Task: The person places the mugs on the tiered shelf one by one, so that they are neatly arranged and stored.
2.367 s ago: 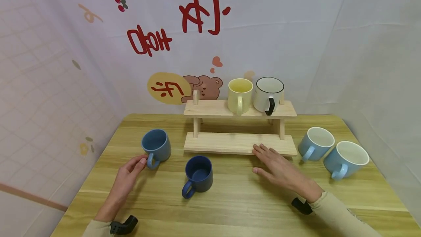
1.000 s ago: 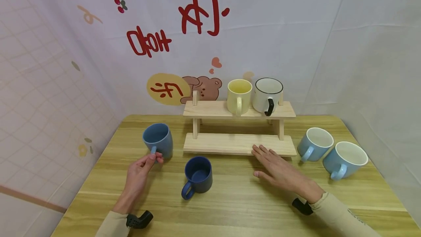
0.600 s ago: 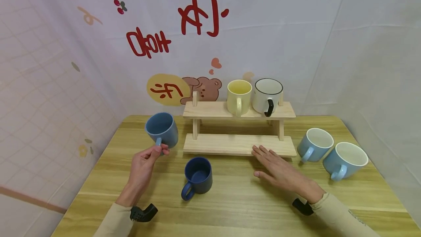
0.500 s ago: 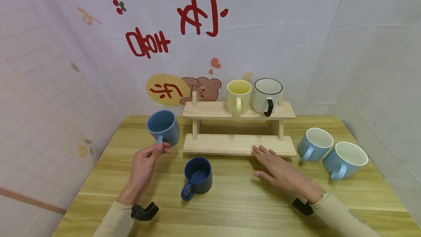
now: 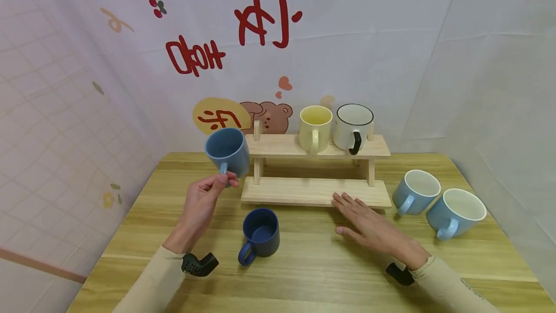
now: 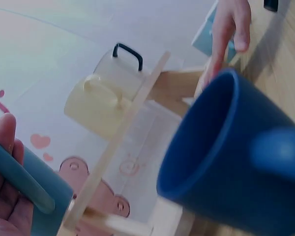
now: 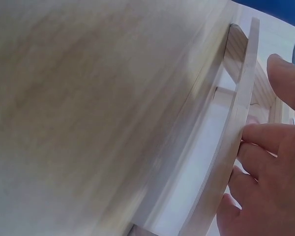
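Observation:
My left hand pinches the handle of a medium-blue mug, which hangs in the air by the left end of the wooden two-tier shelf. In the left wrist view the fingers curl at that mug's handle. My right hand lies with straight fingers against the front edge of the lower tier; the right wrist view has its fingertips touching the board. A dark blue mug stands on the table between my hands.
On the upper tier stand a yellow mug and a white mug with black rim and handle. Two light blue mugs, one nearer the shelf and one farther right, stand on the wooden table. A printed cloth hangs behind.
My left hand has taken the medium-blue mug by its handle, lifted it off the table and carried it up and right toward the shelf. My right hand has stayed in place.

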`<action>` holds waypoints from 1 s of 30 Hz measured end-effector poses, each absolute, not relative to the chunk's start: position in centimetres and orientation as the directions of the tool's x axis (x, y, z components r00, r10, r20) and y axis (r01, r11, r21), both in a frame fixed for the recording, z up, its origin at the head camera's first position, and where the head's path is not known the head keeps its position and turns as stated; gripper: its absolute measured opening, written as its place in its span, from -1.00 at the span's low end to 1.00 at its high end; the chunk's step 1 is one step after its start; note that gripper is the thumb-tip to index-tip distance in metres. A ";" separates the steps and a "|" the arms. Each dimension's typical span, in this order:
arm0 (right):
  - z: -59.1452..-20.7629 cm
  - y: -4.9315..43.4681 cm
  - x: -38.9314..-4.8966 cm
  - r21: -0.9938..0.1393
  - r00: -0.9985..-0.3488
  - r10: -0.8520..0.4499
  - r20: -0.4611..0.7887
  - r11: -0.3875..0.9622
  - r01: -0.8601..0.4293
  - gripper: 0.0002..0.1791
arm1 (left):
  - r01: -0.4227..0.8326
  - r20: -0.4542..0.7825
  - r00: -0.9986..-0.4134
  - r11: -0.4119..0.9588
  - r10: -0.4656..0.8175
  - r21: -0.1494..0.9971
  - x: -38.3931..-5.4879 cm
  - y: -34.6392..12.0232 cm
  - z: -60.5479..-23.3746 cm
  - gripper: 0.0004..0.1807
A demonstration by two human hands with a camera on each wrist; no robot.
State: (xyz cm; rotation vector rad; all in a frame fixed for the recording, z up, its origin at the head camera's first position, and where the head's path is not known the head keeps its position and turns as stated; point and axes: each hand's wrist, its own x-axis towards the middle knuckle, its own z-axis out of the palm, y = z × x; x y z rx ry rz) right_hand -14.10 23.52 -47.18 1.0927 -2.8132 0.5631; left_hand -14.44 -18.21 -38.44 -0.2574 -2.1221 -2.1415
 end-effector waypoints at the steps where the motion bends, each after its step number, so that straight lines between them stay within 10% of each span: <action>1: -47.2 23.5 -14.1 -0.310 -0.744 -0.639 0.198 0.679 -0.666 -0.24 | 0.200 0.202 -0.978 -0.030 0.049 0.979 -14.5 -17.9 -38.2 -0.55; 30: -47.2 23.5 -14.1 -0.304 -0.744 -0.644 0.178 0.683 -0.664 -0.22 | 0.208 0.224 -0.962 -0.107 0.158 0.972 -20.8 -11.4 -35.4 -0.59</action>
